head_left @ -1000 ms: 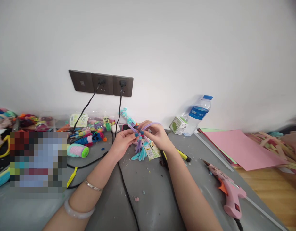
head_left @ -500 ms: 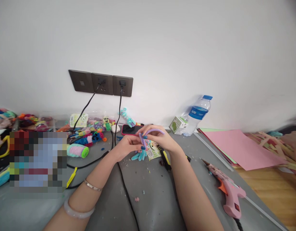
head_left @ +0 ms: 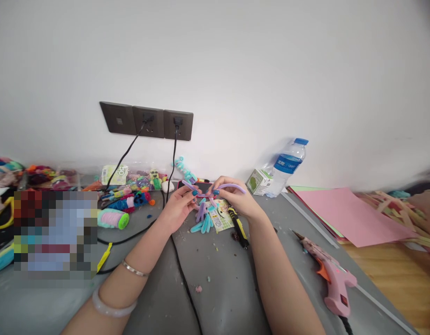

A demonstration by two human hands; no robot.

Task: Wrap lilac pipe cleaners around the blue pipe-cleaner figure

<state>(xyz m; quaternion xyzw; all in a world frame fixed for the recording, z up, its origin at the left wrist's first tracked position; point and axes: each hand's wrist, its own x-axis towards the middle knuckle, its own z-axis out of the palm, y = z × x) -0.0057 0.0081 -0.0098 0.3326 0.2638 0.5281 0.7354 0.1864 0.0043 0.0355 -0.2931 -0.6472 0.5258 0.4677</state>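
Observation:
Both hands pinch a lilac pipe cleaner [head_left: 232, 186] above the table. My left hand [head_left: 176, 209] is closed on its left part, where a straight end points up and left. My right hand [head_left: 238, 197] grips it further right, and a curved length arches over the fingers. Beneath the hands lie folded purple pipe cleaner pieces [head_left: 201, 210] and light-blue pipe cleaner loops [head_left: 203, 225]. A printed card [head_left: 222, 216] and a black-and-yellow handled tool [head_left: 238, 228] are beside them. Behind the fingers, a red-edged phone [head_left: 204, 187] is partly covered.
A pink glue gun [head_left: 332, 279] rests at the right, near coloured paper sheets [head_left: 351, 214]. A water bottle [head_left: 288, 165] and small box [head_left: 259, 181] stand by the wall. Black cords [head_left: 180, 265] cross the grey table. Left are a yarn spool [head_left: 112, 218] and bagged pipe-cleaner figures [head_left: 141, 179].
My hands have moved slightly apart, and the left has turned. The lilac pipe cleaner, folded upright between them before, now stretches sideways. The purple pieces underneath have come into view.

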